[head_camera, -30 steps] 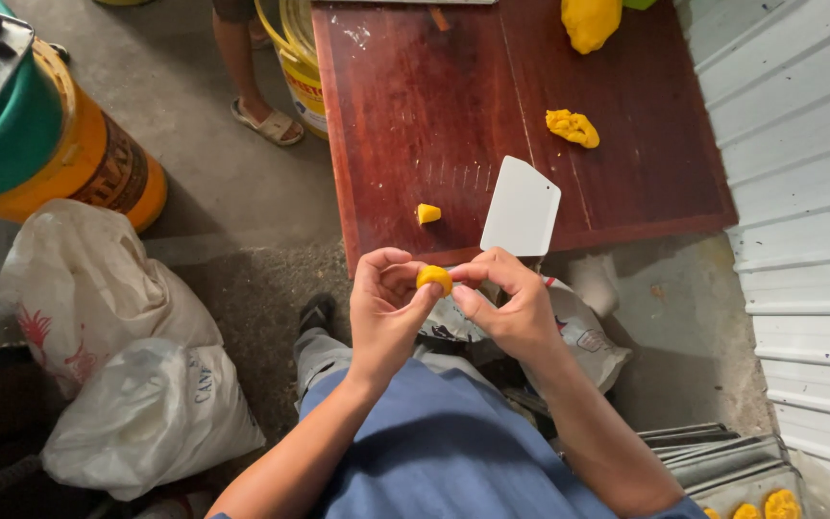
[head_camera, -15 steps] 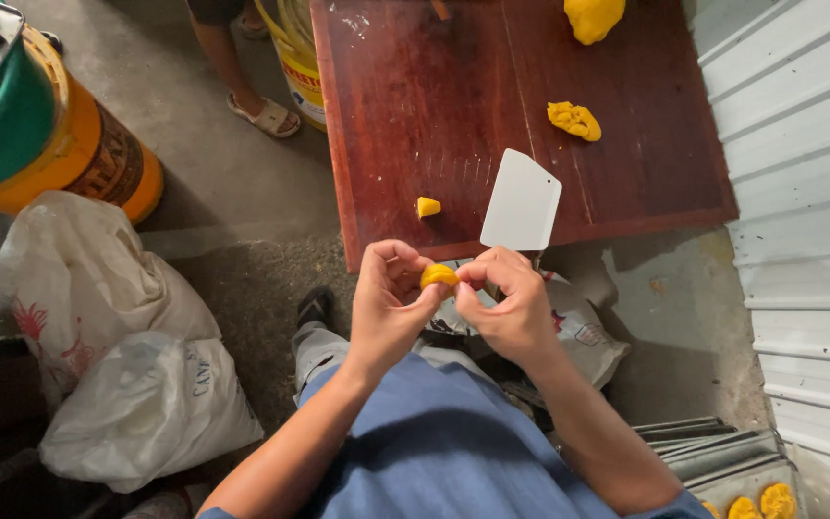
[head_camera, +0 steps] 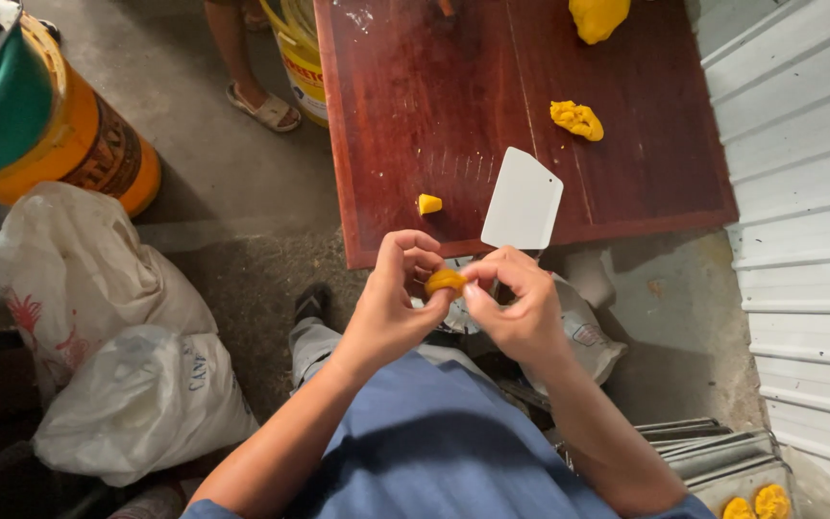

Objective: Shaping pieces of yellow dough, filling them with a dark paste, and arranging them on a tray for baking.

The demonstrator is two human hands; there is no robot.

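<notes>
Down in the head view, both hands meet just below the near edge of the dark red wooden surface (head_camera: 415, 125). The left hand (head_camera: 391, 312) and the right hand (head_camera: 521, 308) pinch a small yellow dough piece (head_camera: 445, 281) between them: the left thumb and forefinger curl around its left side, the right fingertips (head_camera: 473, 274) press on its right side. The piece is held in the air over the person's lap, not touching the surface.

On the surface, a white scraper (head_camera: 523, 200) lies close to the near edge, just above the right hand. A small yellow cube (head_camera: 429, 204) sits left of the scraper, apart from it. A crumpled yellow lump (head_camera: 576, 119) lies further back, and a bigger yellow mass (head_camera: 598, 16) is cut off by the top edge.

At the far left stands an orange drum (head_camera: 79, 159) with a dark label band and a green lid. Below it two white plastic sacks (head_camera: 117, 336) rest on the floor, one with red print, one with blue print. A yellow bucket (head_camera: 302, 58) with a printed band stands behind the surface. A sandalled foot (head_camera: 261, 108) of another person is beside it. At the lower right, metal trays (head_camera: 722, 461) hold more yellow pieces.
</notes>
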